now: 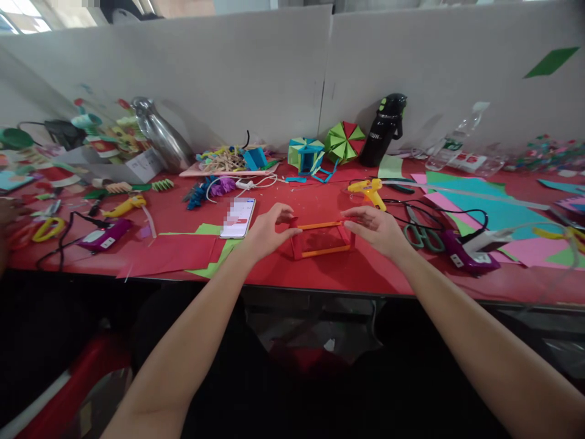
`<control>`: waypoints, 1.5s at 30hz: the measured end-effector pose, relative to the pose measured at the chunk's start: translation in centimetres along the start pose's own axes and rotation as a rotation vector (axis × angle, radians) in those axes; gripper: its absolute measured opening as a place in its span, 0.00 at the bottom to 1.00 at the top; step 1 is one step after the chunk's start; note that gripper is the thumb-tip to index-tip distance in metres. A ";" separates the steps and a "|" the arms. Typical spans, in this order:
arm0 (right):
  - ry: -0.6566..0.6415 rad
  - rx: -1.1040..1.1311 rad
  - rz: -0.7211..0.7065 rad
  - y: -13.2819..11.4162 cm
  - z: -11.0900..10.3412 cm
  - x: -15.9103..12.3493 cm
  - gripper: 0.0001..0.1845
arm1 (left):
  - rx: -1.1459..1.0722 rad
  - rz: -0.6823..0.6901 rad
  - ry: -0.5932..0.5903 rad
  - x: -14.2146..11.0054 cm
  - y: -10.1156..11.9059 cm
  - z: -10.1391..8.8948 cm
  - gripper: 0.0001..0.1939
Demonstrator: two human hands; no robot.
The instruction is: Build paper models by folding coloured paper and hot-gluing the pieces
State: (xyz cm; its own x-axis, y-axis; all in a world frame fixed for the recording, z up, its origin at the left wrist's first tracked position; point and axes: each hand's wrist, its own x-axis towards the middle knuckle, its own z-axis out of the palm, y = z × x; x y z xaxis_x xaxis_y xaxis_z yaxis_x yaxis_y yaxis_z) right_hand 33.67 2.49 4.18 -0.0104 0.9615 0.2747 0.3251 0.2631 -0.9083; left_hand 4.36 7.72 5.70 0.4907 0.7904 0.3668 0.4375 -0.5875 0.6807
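Observation:
Between my two hands is a small rectangular frame [322,251] made of orange and red strips, low over the red tabletop. My left hand [269,228] has its thumb on the frame's upper left corner, its fingers curved just behind. At the opposite upper corner, the thumb and fingertips of my right hand [377,228] hold the frame's end. Left of my left hand lies a phone [238,218] with its screen lit. A yellow glue gun [369,192] rests just beyond my right hand, and green-handled scissors [423,236] lie to its right.
Red and green paper sheets [173,255] lie at left, with a purple power strip [105,236] and another yellow glue gun [125,206]. Folded paper models [345,143], a black bottle [384,131] and a steel flask [159,134] stand along the white partition. Another purple strip [470,253] is right.

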 end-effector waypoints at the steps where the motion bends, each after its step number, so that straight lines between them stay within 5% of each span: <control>1: -0.023 -0.004 0.002 0.0 -0.1 0.0 0.21 | -0.003 0.007 0.000 0.0 -0.1 0.0 0.20; 6: -0.106 -0.025 0.072 0.1 -1.0 0.0 0.25 | 0.081 0.048 -0.006 0.0 0.0 0.1 0.21; 16: -0.085 -0.004 0.008 1.1 -0.7 0.4 0.25 | 0.143 -0.022 -0.160 -0.5 1.3 0.0 0.39; 21: 0.183 -0.165 -0.034 1.9 -0.7 0.7 0.34 | 0.045 -0.031 -0.297 -0.5 1.6 -1.0 0.47; 25: 0.384 -0.367 0.036 2.1 -1.2 0.9 0.30 | 0.066 -0.012 -0.360 -0.8 1.7 -1.6 0.30; 29: 0.202 -0.154 0.027 2.0 -0.9 0.7 0.24 | 0.109 0.019 -0.358 -1.0 1.4 -1.2 0.18; 34: 0.036 -0.043 0.020 2.0 0.0 0.6 0.30 | 0.102 -0.041 -0.326 -1.0 1.3 -0.3 0.11; 41: 0.314 -0.355 -0.005 1.8 -0.8 0.4 0.24 | 0.063 -0.085 -0.266 -0.9 2.2 -0.5 0.06; 45: 0.284 -0.369 0.052 1.6 -1.2 -0.1 0.19 | 0.054 -0.091 -0.253 -0.9 2.2 -0.6 0.07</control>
State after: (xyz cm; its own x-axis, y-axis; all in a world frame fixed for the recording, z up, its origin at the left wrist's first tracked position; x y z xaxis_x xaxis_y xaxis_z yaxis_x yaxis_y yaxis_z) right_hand 35.34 2.74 3.08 0.2573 0.8991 0.3540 0.6332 0.1199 -0.7646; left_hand 4.44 5.86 7.24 0.6175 0.7756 0.1308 0.5247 -0.5301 0.6661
